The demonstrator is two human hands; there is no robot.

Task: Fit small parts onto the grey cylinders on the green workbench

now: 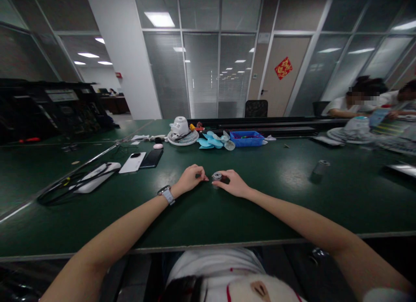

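A small grey cylinder [216,177] stands on the green desk [276,198] near the middle of its near edge, between both hands: left hand [190,178] curled, fingertips pinched just beside it; right hand [234,183] pinching it.

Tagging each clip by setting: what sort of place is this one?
Probably an office used as an assembly workshop. Long green-topped benches stand before glass partition walls. Fan parts lie out: a white fan grille, blue fan blades, a blue parts tray. The right hand holds a small grey cylinder.
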